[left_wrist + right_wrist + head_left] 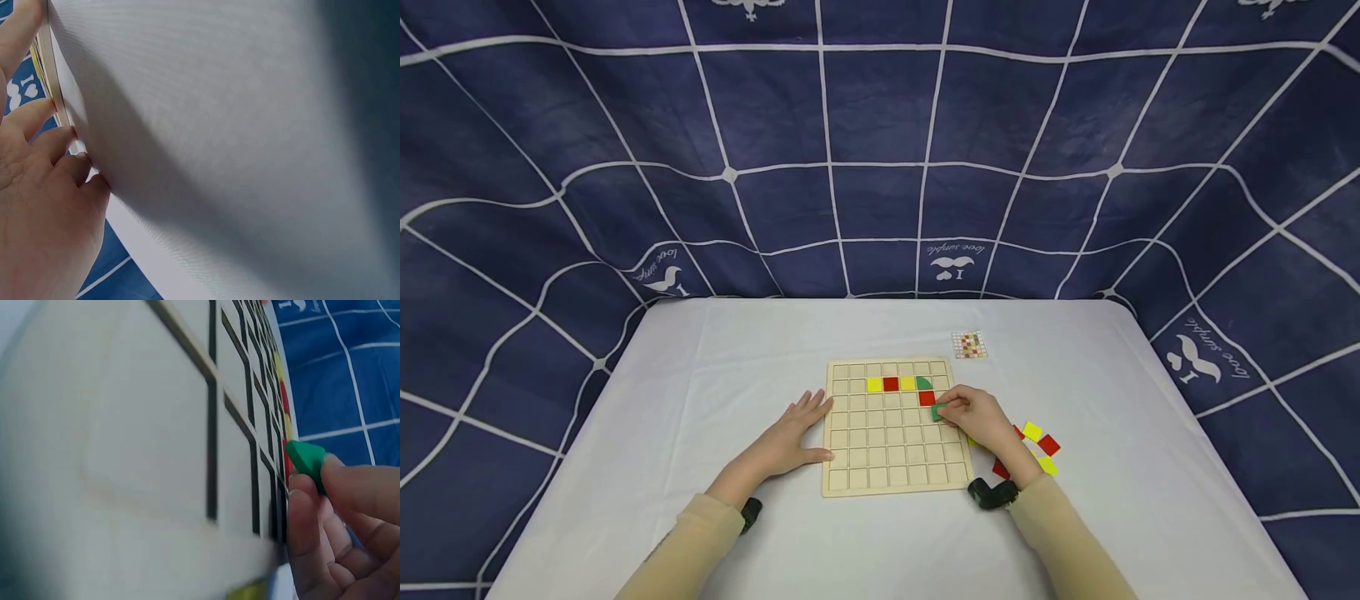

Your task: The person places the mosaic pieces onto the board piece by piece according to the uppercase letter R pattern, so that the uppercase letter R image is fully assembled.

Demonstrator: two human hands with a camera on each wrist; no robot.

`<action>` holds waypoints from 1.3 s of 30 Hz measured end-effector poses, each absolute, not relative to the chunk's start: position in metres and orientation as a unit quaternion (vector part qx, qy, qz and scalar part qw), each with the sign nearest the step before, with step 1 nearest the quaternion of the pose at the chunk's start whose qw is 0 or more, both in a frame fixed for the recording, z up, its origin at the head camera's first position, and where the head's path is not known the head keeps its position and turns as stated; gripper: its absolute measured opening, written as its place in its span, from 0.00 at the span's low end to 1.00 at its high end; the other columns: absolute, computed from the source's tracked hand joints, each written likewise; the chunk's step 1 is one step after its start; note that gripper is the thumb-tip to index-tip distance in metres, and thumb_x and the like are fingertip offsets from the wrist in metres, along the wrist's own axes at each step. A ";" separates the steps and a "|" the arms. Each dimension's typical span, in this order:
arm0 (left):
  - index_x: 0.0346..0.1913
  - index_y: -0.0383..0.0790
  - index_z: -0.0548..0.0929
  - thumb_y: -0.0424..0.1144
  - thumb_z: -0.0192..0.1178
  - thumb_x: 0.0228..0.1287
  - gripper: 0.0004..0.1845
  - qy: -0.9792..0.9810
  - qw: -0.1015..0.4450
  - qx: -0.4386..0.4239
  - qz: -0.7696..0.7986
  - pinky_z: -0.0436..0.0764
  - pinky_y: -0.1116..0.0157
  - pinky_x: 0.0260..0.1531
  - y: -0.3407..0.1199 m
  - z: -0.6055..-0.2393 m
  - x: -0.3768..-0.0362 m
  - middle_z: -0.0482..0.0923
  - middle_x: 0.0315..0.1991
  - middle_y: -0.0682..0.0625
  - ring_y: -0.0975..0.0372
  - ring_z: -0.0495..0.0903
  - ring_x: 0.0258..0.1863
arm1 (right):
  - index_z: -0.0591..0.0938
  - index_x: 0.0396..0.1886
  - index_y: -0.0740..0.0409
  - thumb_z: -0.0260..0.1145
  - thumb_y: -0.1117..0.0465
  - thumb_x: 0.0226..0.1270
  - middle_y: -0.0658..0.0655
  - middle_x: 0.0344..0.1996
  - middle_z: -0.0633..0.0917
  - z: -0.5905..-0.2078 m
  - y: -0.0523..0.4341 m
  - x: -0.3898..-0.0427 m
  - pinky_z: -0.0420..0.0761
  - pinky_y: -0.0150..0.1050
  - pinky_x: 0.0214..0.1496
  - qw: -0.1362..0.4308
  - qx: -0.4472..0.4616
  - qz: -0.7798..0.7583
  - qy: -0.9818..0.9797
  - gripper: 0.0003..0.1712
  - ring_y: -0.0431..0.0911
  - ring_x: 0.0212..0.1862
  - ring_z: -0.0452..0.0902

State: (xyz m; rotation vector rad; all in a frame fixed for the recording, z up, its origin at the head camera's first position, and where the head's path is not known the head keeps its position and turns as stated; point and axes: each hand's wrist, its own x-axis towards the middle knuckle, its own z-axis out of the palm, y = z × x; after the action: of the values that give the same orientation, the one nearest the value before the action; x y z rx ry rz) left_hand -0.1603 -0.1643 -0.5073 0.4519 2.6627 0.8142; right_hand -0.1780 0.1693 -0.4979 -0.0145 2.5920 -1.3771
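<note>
A wooden grid board (876,437) lies flat on the white table. Along one of its upper rows sit yellow, red and yellow square tiles and a green rounded tile (924,383); a red square tile (927,398) lies just below that one. Between thumb and fingertips, my right hand (981,417) pinches a green tile (306,459) at the board's right side, below the red tile. My left hand (786,437) has its fingers spread, and its fingertips touch the board's left edge. The green tile's full outline is partly covered by the fingers.
Several loose red and yellow tiles (1049,445) lie right of the board, some hidden under the right forearm. A small card with a printed colour grid (970,345) lies beyond the board's top right corner. Dark blue cloth (880,208) hangs behind the table.
</note>
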 end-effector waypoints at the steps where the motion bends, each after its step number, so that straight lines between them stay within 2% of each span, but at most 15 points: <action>1: 0.76 0.41 0.59 0.49 0.73 0.53 0.50 0.932 0.160 0.159 0.285 0.48 0.46 0.77 -0.164 -0.507 -0.160 0.47 0.79 0.43 0.47 0.41 0.79 | 0.85 0.40 0.58 0.69 0.63 0.64 0.51 0.28 0.86 -0.498 0.167 -0.178 0.80 0.32 0.34 0.101 -0.003 -0.470 0.877 0.06 0.40 0.29 0.81; 7: 0.76 0.42 0.59 0.49 0.73 0.53 0.50 0.932 0.165 0.157 0.283 0.47 0.46 0.77 -0.164 -0.507 -0.160 0.47 0.79 0.44 0.48 0.41 0.80 | 0.87 0.37 0.56 0.69 0.62 0.64 0.50 0.25 0.87 -0.499 0.159 -0.176 0.78 0.33 0.32 0.093 -0.002 -0.447 0.890 0.04 0.39 0.27 0.79; 14: 0.76 0.40 0.60 0.50 0.73 0.51 0.51 0.931 0.163 0.149 0.290 0.47 0.44 0.77 -0.163 -0.506 -0.159 0.48 0.79 0.43 0.47 0.41 0.79 | 0.89 0.34 0.54 0.71 0.62 0.62 0.52 0.35 0.86 -0.500 0.153 -0.177 0.79 0.34 0.37 0.064 -0.016 -0.408 0.911 0.02 0.40 0.33 0.79; 20: 0.76 0.40 0.61 0.50 0.74 0.51 0.51 0.932 0.163 0.145 0.288 0.48 0.44 0.76 -0.162 -0.505 -0.159 0.48 0.79 0.42 0.46 0.41 0.79 | 0.88 0.33 0.58 0.71 0.65 0.61 0.54 0.31 0.80 -0.497 0.147 -0.176 0.77 0.32 0.34 0.050 -0.022 -0.388 0.920 0.02 0.42 0.32 0.76; 39: 0.76 0.40 0.60 0.50 0.73 0.52 0.51 0.934 0.167 0.147 0.278 0.47 0.45 0.77 -0.162 -0.505 -0.160 0.47 0.79 0.42 0.47 0.40 0.79 | 0.84 0.29 0.57 0.74 0.66 0.57 0.53 0.29 0.79 -0.497 0.141 -0.176 0.76 0.30 0.32 0.012 -0.027 -0.372 0.928 0.05 0.40 0.30 0.75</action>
State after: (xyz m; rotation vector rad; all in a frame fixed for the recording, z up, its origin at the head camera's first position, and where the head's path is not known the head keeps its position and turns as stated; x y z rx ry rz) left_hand -0.1596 -0.1617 -0.5053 0.4182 2.6593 0.7925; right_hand -0.1760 0.1411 -0.4970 -0.0844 2.8926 -1.1586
